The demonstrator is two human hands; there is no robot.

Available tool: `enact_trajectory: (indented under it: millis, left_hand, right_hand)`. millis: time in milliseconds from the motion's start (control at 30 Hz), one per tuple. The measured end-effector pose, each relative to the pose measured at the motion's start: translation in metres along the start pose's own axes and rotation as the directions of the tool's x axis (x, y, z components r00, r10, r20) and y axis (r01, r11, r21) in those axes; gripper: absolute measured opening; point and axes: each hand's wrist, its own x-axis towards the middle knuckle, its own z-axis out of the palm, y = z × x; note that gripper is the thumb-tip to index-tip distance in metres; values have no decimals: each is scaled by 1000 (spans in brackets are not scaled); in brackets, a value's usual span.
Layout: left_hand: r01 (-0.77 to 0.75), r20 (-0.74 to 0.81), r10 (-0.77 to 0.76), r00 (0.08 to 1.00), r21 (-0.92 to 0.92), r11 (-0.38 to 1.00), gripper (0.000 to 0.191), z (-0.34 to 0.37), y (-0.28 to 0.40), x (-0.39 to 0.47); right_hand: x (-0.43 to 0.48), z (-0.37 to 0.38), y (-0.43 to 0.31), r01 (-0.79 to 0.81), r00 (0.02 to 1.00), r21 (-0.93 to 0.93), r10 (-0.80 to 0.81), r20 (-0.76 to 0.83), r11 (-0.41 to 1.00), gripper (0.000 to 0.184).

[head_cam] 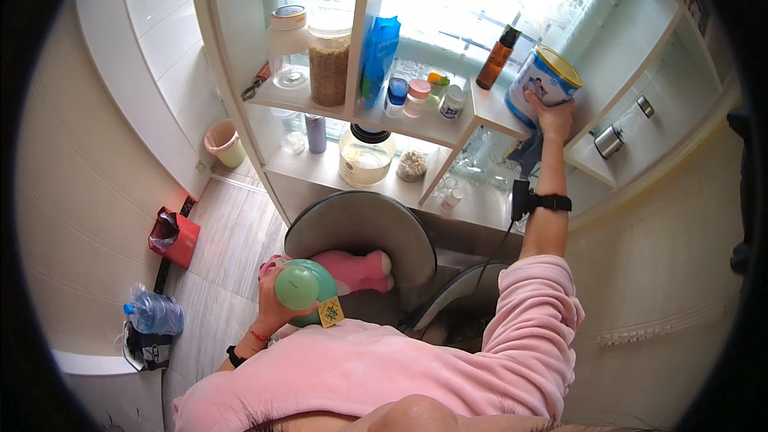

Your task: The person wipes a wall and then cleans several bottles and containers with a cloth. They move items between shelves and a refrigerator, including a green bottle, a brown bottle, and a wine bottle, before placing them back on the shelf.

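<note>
My left hand point(270, 303) holds a glossy green rounded object point(297, 289), gourd-like in shape, close to my chest. A yellow paper tag point(331, 312) with writing hangs from it. On the upper right, my right hand point(556, 121) grips a blue and white milk powder tin point(533, 87) with a gold lid, thumb across its front. The tin is in a shelf compartment; whether its base touches the board I cannot tell. Beside it stands an amber pump bottle point(497, 63) with a black top. A dark strip point(528, 153) hangs below my right hand.
The white shelf unit point(414, 126) carries glass jars, a blue bag point(379, 60), small bottles and a black-lidded jar point(366, 156). Below are a grey round-backed chair point(366, 210) and a pink plush toy point(354, 270). A red bag point(175, 237) and a water jug point(155, 312) are leftward.
</note>
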Motion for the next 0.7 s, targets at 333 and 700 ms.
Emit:
enact_trajectory:
  millis: [333, 700]
  left_hand:
    - [24, -33, -26, 999, -67, 997, 58, -12, -7, -9]
    - [86, -9, -86, 996, -14, 996, 56, -37, -26, -7]
  right_hand:
    - [-4, 8, 8, 33, 998, -114, -40, -54, 993, 134]
    - [-162, -38, -197, 661, 748, 392, -609, -265, 640, 45]
